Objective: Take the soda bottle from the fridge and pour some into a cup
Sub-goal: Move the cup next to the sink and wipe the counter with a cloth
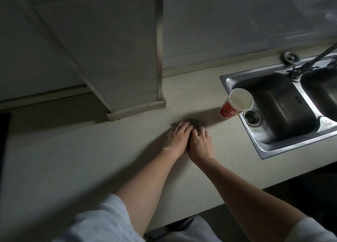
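Note:
A red paper cup (235, 104) with a white inside stands on the pale countertop (91, 159), right at the left edge of the sink. It looks empty. My left hand (179, 135) and my right hand (200, 144) lie side by side on the counter, to the left of and nearer than the cup. Their fingers are stretched out flat, with the tips resting on a blurred dark grey cloth or pad (197, 122). Neither hand grips anything. No soda bottle and no fridge are in view.
A steel double sink (237, 79) with a drain and a dark tap (310, 61) fills the right side. A pale boxed column (127, 59) stands on the counter at the back left, against the wall. The counter's front edge runs along the lower right.

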Demonstrator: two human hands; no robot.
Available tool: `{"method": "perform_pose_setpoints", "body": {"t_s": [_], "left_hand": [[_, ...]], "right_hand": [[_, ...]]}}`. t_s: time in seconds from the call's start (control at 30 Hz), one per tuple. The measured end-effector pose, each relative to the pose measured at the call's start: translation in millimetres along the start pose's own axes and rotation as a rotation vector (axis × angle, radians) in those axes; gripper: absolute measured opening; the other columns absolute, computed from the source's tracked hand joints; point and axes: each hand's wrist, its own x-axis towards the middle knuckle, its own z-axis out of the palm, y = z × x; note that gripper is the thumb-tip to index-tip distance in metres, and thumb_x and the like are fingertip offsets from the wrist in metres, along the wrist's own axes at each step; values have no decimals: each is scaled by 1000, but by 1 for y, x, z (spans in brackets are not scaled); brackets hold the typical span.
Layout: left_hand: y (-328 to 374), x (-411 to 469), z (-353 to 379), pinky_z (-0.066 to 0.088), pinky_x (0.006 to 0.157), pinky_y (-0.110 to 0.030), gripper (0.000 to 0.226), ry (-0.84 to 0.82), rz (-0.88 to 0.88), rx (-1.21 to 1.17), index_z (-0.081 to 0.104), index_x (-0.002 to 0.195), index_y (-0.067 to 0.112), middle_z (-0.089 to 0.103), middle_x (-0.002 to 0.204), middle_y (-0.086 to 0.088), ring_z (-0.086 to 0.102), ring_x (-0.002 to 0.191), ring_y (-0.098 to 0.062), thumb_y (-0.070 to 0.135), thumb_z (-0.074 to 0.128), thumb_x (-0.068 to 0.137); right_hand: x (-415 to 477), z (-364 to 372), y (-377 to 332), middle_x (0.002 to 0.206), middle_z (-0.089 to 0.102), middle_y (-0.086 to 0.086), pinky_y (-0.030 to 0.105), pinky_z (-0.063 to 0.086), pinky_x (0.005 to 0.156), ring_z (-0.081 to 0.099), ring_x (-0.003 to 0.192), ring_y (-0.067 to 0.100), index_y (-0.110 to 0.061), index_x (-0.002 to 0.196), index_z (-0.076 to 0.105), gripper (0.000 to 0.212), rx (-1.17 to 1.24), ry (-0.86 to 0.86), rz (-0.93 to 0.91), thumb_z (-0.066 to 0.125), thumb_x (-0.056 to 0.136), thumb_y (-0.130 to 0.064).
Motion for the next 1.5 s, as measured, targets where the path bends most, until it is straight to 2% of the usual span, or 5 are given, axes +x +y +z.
{"method": "perform_pose_setpoints", "body": {"t_s": [0.57,0.8,1.0,1.17,1.5], "left_hand": [[-292,-178,-141,14,119,-37,47,301,-377,98,42,147,22,36,157,4,27,146,-18,20,43,100],[-367,-280,-152,28,118,-46,45,391,-454,73,52,139,10,47,149,-11,40,140,-30,10,55,93],[-337,-340,-114,29,117,-46,43,503,-534,-22,56,135,3,50,145,-16,40,139,-37,6,57,92],[-280,-373,-76,30,115,-51,56,474,-548,70,55,137,6,50,146,-13,42,138,-39,27,30,91],[-91,-319,4,-2,122,-46,74,76,-405,137,17,156,25,10,165,8,4,152,-22,29,55,93]], "right_hand": [[-9,103,-331,158,22,9,46,19,119,14,146,35,-20,150,29,61,72,-113,-440,48,92,-29],[-67,144,-426,148,39,8,45,31,113,31,137,33,-21,140,47,47,119,-168,-538,41,93,-28],[-129,148,-412,136,49,9,39,33,110,40,129,29,-16,134,53,42,77,-143,-679,47,93,-23],[-182,140,-360,149,36,10,38,20,116,27,140,30,-15,145,37,50,9,-160,-715,43,96,-22],[-230,110,-144,159,17,16,38,13,120,15,148,31,-11,153,12,65,-73,-120,-492,40,96,-22]]}}
